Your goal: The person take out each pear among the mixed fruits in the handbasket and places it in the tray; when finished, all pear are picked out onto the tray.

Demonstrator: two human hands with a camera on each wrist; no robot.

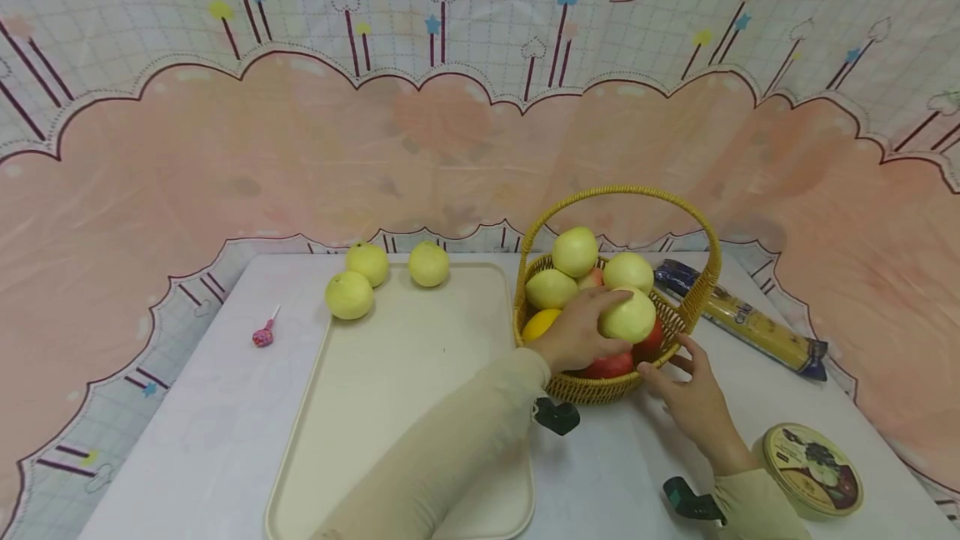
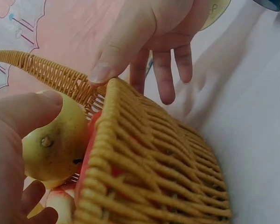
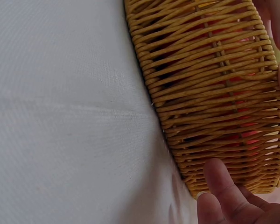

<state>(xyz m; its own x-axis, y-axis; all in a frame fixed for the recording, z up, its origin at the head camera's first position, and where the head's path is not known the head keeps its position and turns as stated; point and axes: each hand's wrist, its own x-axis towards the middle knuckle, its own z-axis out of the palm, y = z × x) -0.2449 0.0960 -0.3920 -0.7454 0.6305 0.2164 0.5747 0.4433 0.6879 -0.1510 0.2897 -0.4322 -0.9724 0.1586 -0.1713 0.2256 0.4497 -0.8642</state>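
Person's L hand (image 1: 588, 330) grips a pale fruit (image 1: 628, 319) in the wicker basket (image 1: 592, 392), R of ctr frame, thumb & fingers part-curled, spread to the fruit's width; can't tell if its weight is on the fruit below. R hand (image 1: 693, 398), lower R, has its thumb tip at the basket's front rim, fingers loosely extended by the outer wall, wrapped round nothing. Also in the basket: three other pale fruits twd the back, a yellow fruit (image 1: 542, 324) at L & red fruit (image 1: 609, 366) in front, w/ the handle (image 1: 622, 191) arched above. Tray (image 1: 420, 348) spans btm ctr, two pale fruits (image 1: 349, 296) by its upper L corner, a third (image 1: 428, 264) at its top edge. Lollipop (image 1: 262, 335) lies far L; pkt (image 1: 750, 322) slants behind the basket at R, round tin (image 1: 813, 471) btm R
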